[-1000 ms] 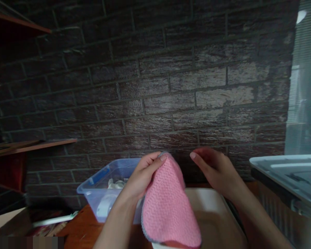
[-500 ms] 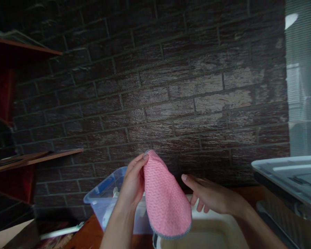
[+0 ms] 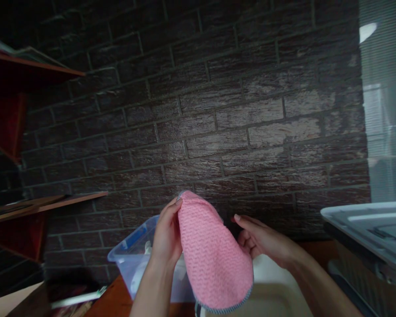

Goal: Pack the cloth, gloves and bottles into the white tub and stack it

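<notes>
A pink waffle-knit cloth (image 3: 214, 255) with a grey stitched edge hangs in front of me. My left hand (image 3: 166, 235) pinches its top corner, fingers closed on the fabric. My right hand (image 3: 260, 240) sits just right of the cloth, behind its edge, thumb out and fingers partly curled; it touches or nearly touches the fabric, and I cannot tell which. Below the cloth is a white basin (image 3: 277, 295).
A clear plastic tub (image 3: 132, 259) with a blue handle holds white items at lower left on a brown tabletop (image 3: 108, 301). Dark brick wall (image 3: 218, 110) ahead. Wooden shelves (image 3: 49, 202) at left. A grey lidded bin (image 3: 369, 229) at right.
The left hand has kept its pinch on the cloth's corner and shifted slightly left. The right hand dropped from beside the cloth's top to lower down and moved in close to the cloth.
</notes>
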The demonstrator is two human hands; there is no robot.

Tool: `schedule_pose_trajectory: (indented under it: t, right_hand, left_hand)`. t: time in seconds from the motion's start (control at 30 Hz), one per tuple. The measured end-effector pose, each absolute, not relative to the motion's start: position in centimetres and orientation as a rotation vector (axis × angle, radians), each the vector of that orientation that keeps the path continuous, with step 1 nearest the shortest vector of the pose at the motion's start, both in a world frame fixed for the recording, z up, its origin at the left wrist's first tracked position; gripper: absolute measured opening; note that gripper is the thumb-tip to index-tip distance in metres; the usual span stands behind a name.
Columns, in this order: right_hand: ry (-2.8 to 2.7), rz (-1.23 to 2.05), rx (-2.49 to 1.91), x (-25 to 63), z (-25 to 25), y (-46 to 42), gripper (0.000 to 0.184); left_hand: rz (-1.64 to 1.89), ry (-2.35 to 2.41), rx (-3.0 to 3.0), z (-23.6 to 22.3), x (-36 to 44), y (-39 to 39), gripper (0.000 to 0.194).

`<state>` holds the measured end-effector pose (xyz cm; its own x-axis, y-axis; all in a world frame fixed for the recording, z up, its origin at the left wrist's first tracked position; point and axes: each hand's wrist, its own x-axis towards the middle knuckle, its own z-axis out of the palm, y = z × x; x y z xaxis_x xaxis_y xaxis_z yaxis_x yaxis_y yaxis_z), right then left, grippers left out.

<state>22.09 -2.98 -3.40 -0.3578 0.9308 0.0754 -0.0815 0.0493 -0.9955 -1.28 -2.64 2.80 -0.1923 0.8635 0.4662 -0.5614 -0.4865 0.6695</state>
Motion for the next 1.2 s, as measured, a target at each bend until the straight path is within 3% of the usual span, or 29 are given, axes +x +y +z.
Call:
schedule_pose_trajectory:
  t: [0.1,0.43,0.63,0.8,1.0,1.2]
  right_hand:
    - [-1.256,1.433,-0.857,22.1,-3.0,-3.1,0.043]
    - [-0.946,1.05,-0.6,23.6,-0.4,-3.8,0.033]
    - [-0.973,0.894,-0.591,24.1,-0.3,-3.9,0.04]
    - [-1.021,0.794,-0.599,24.6,-0.1,-4.7,0.042]
    - [-1.03,0.718,-0.655,25.8,0.0,-4.7,0.048]
    - [-1.267,0.232,-1.061,27.4,-0.3,-5.7,0.044]
  left_hand:
    - [1.861,0.436,1.042,2.7,-1.6,-2.2,0.022]
    - [1.879,0.535,1.291,2.5,-3.3,-0.4,0.019]
    - [1.958,0.575,1.355,2.5,-3.3,0.1,0.049]
    - [1.933,0.621,1.428,2.3,-3.6,0.2,0.038]
    - [1.781,0.699,1.621,2.1,-4.4,-0.1,0.047]
    - [1.691,0.808,1.814,2.0,-4.9,-0.2,0.032]
